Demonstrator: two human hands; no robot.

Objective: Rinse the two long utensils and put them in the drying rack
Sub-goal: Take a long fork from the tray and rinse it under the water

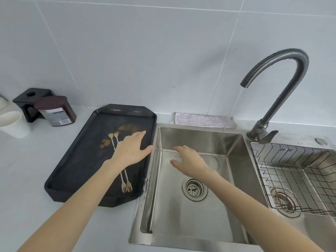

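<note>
Reaching over the black tray (76, 171), the left hand (130, 151) hovers flat and spread above the two long utensils (125, 180), holding nothing; whether the palm touches their thin stems I cannot tell, since it covers their middle. The pair lie side by side on the tray floor, rounded ends toward the wall near some brownish smears, small forked ends toward the viewer. The right hand (189, 160) hangs over the sink (145, 206) with its fingers loosely curled and empty, left of the thin stream of water (224, 124) falling from the faucet (283, 70). The likeliest trouble, as I judge it, is the pick-up: the stems are slender and lie flat on a surface that looks wet, so one could slip away or be left behind when the fingers close, and the forked tips could catch on the tray's raised rim. A utensil dropped during rinsing could slide toward the drain strainer (195, 189). The basin holds only a film of water. The wire drying rack (291, 171), set in the right-hand basin, has nothing in it, and its wide gaps may let such thin pieces fall through unless they are laid across the wires.
</note>
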